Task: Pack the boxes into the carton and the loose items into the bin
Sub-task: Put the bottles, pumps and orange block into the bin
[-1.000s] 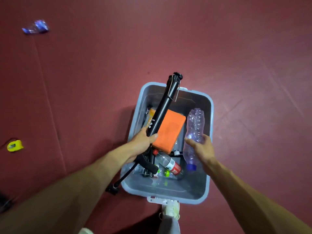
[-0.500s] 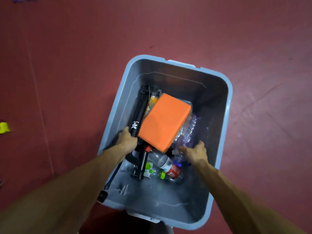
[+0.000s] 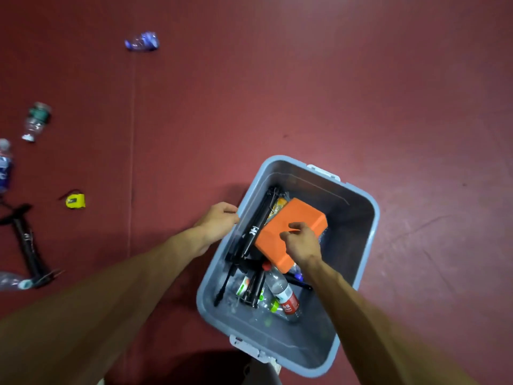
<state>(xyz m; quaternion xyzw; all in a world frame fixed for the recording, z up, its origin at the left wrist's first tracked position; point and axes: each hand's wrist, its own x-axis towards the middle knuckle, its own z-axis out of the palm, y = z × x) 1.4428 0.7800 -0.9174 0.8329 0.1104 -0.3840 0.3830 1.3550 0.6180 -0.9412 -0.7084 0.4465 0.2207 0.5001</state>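
A grey-blue plastic bin (image 3: 363, 215) stands on the red floor. Inside lie an orange block (image 3: 297, 218), a black pump (image 3: 254, 232), a red-labelled bottle (image 3: 286, 297) and other bottles partly hidden beneath. My left hand (image 3: 219, 220) hovers at the bin's left rim with fingers loosely curled and nothing in it. My right hand (image 3: 299, 241) hangs just above the orange block, fingers loosely bent, holding nothing. No carton or boxes are in view.
Loose on the floor to the left are a crumpled purple bottle (image 3: 143, 41), a green-labelled bottle (image 3: 37, 120), a blue-labelled bottle (image 3: 4, 165), a yellow tape measure (image 3: 75, 202), a second black pump (image 3: 27, 243) and a clear bottle (image 3: 12, 282).
My left hand let go of the black pump and my right hand the clear bottle; both now lie in the bin. Both hands lifted up and the view swung left.
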